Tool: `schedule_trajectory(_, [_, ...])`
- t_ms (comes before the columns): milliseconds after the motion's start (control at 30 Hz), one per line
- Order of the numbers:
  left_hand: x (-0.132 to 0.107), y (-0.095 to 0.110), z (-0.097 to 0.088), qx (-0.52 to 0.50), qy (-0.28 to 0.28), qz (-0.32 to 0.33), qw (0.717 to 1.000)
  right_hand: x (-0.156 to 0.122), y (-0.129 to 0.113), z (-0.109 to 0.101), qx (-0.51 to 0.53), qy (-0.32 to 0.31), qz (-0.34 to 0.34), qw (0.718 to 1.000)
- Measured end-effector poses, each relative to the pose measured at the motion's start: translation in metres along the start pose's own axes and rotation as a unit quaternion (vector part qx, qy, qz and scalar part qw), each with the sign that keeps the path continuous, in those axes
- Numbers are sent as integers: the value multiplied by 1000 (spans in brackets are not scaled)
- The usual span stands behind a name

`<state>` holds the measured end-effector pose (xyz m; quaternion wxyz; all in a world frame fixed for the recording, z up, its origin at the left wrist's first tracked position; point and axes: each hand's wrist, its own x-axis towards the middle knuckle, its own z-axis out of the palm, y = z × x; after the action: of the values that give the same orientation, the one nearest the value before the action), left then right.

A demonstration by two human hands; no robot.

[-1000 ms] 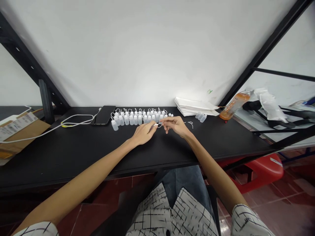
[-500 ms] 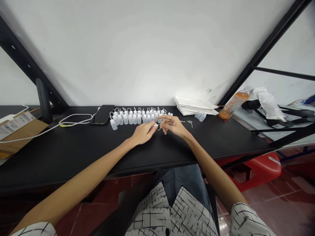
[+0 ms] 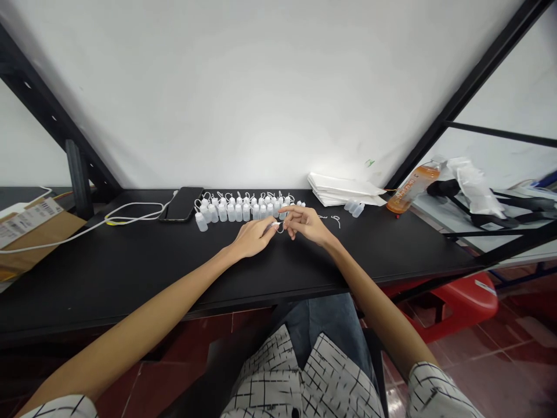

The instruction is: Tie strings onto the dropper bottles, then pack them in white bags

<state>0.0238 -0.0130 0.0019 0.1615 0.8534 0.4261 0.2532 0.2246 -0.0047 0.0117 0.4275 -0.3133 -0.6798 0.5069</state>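
My left hand (image 3: 256, 237) is closed around a small white nozzle cap (image 3: 275, 224), whose tip shows between thumb and fingers. Whether a bottle is under that cap is hidden by the hand. From the cap a thin white strap (image 3: 281, 232) curves across to my right hand (image 3: 307, 225), where thumb and forefinger pinch its end. Just behind both hands, translucent dropper bottles (image 3: 231, 213) with white caps and looped straps stand in rows. To the right of my right hand lie loose white straps (image 3: 335, 219).
A phone (image 3: 183, 203) and white cable (image 3: 134, 204) lie left of the bottles. At the right are white papers (image 3: 343, 188), small bottles without caps (image 3: 357, 209) and an orange drink bottle (image 3: 411, 188). A cardboard package (image 3: 56, 235) is far left; a red stool (image 3: 467, 299) stands below right.
Both hands keep their place and grip, with barely any finger movement. The view has shifted very slightly.
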Motion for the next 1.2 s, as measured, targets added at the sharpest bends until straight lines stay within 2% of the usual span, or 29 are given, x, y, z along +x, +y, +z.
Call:
schedule_trajectory(600, [-1, -1, 0, 12, -1, 14, 1000, 0, 1, -2, -17, 3, -2, 1000])
schedule_trajectory(1200, [-4, -3, 0, 101, -24, 79, 992, -2, 6, -6, -30, -57, 20, 998])
